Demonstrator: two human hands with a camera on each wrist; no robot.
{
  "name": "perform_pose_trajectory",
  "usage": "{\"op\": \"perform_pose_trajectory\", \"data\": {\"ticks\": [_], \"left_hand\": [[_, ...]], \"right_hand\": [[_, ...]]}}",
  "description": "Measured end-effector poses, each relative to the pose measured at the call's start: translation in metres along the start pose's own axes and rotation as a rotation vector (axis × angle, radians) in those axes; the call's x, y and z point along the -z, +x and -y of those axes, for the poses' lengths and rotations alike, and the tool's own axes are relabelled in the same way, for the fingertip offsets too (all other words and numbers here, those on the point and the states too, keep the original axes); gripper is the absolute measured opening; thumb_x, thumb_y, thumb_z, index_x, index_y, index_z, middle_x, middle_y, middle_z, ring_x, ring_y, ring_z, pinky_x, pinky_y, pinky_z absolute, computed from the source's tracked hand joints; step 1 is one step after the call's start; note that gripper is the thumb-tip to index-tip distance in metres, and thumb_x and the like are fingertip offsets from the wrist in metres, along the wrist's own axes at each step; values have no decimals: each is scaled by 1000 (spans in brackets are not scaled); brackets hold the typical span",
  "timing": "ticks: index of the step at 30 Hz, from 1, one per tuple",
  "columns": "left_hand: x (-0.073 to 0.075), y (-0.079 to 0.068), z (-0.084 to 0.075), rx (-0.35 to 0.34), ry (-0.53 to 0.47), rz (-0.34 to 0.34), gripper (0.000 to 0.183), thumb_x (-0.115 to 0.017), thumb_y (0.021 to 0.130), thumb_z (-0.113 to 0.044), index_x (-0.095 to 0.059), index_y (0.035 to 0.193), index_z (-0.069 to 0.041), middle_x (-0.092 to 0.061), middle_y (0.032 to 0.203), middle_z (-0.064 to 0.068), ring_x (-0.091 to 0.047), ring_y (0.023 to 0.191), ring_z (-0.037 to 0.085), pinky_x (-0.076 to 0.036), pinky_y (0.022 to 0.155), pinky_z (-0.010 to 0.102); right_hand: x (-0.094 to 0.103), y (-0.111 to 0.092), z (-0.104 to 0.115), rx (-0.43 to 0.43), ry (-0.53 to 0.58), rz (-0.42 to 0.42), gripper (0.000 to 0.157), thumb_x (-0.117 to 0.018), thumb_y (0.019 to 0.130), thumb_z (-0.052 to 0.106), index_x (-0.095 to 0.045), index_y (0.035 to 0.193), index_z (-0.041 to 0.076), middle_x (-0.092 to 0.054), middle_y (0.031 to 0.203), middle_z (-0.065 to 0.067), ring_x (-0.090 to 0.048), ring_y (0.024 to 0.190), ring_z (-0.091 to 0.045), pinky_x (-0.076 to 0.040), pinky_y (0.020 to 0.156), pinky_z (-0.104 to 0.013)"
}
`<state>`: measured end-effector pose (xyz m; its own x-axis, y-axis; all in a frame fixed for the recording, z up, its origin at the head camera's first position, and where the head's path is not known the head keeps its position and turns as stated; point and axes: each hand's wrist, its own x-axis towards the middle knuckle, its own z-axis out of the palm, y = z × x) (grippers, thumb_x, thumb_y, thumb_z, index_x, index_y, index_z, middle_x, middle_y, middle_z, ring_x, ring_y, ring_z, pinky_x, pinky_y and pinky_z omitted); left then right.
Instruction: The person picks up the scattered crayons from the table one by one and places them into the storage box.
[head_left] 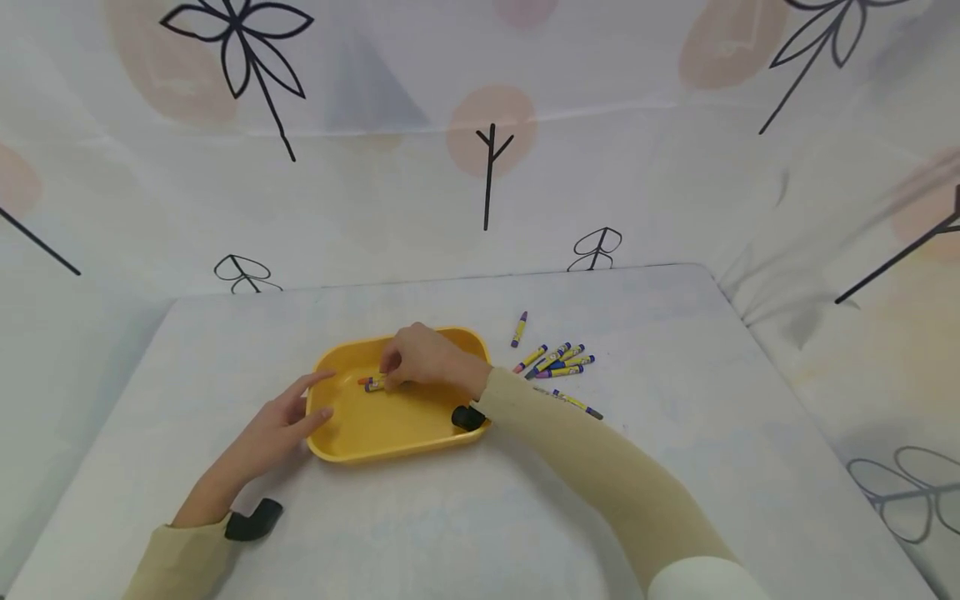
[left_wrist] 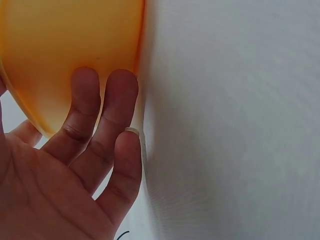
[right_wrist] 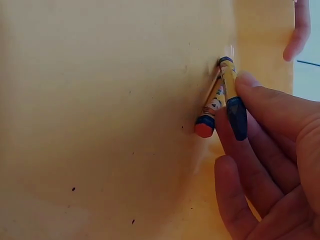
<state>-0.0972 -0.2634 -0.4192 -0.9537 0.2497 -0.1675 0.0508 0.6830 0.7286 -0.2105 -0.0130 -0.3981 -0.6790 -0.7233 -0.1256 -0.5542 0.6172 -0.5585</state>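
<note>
In a yellow tray, my right hand pinches a dark-tipped crayon between thumb and fingertips, low over the tray floor. Right beside that crayon lies an orange crayon, its orange end toward the wrist camera; the two overlap in this view. At the tray's left end is my left hand, fingers spread and softly bent, with thumb and a finger reaching over the rim. The left wrist view shows other fingers of it against the yellow plastic.
Right of the tray, several crayons lie in a loose heap on the white-covered table. A purple crayon sits apart behind them, and a dark crayon lies nearer, close to the right sleeve. A patterned cloth hangs behind.
</note>
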Motion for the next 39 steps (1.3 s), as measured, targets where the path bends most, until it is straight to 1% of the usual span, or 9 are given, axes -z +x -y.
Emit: {"op": "perform_pose_trajectory", "data": {"ticks": [4, 9, 16, 20, 23, 26, 33, 37, 39], "left_hand": [[-1, 0, 0, 5, -6, -3, 57, -60, 101, -33, -35, 151, -24, -56, 76, 5, -51, 67, 21, -39, 61, 31], [-1, 0, 0, 8, 1, -7, 57, -60, 100, -34, -36, 151, -25, -50, 71, 4, -49, 64, 21, -38, 58, 30], [0, 1, 1, -2, 6, -11, 56, -60, 100, -34, -36, 150, -25, -49, 70, 4, -49, 63, 21, -38, 58, 30], [0, 2, 1, 22, 5, 4, 58, -60, 100, -37, -34, 151, -25, -54, 76, 5, -51, 67, 21, -40, 60, 31], [1, 2, 1, 41, 0, 30, 62, -60, 100, -39, -31, 153, -25, -58, 86, 7, -54, 72, 22, -41, 64, 34], [1, 2, 0, 54, 2, 51, 64, -60, 100, -41, -28, 153, -26, -61, 98, 10, -56, 78, 22, -42, 68, 36], [3, 2, -3, 46, 15, 55, 65, -60, 99, -41, -28, 153, -24, -54, 129, 20, -57, 88, 23, -45, 74, 37], [3, 2, -2, 42, 10, 52, 65, -61, 99, -40, -28, 153, -24, -57, 119, 17, -56, 84, 23, -44, 70, 38], [3, 2, -2, 44, 10, 53, 65, -61, 99, -41, -29, 153, -24, -57, 116, 15, -55, 82, 22, -43, 69, 37]], "right_hand": [[0, 1, 0, 7, -10, 1, 13, -82, 84, 24, -77, 94, 17, -67, 81, 12, -59, 75, -5, -46, 68, -18], [4, 0, 0, -7, 24, 20, 16, -80, 85, 21, -77, 100, 15, -68, 87, 11, -61, 79, -5, -48, 68, -18], [22, -7, -2, 18, 199, -16, 23, -79, 87, 20, -77, 108, 11, -71, 93, 11, -63, 88, -2, -49, 79, -18], [38, -17, -4, 49, 309, -41, 27, -80, 86, 19, -76, 110, 8, -72, 97, 9, -65, 92, -4, -49, 83, -20], [51, -29, -7, 59, 350, -61, 28, -79, 87, 19, -75, 112, 7, -73, 100, 7, -66, 95, -5, -49, 86, -22], [62, -42, -15, 44, 343, -97, 27, -77, 89, 21, -75, 113, 10, -73, 101, 8, -66, 96, -6, -50, 87, -24], [80, -85, -41, -87, 378, -204, 25, -76, 90, 25, -75, 112, 14, -72, 103, 8, -65, 96, -12, -52, 86, -32], [83, -114, -60, -152, 415, -234, 24, -76, 90, 24, -75, 112, 14, -73, 104, 5, -67, 97, -17, -53, 86, -40], [80, -127, -70, -171, 418, -242, 22, -76, 90, 22, -75, 110, 13, -73, 104, 3, -68, 97, -18, -53, 86, -41]]}}
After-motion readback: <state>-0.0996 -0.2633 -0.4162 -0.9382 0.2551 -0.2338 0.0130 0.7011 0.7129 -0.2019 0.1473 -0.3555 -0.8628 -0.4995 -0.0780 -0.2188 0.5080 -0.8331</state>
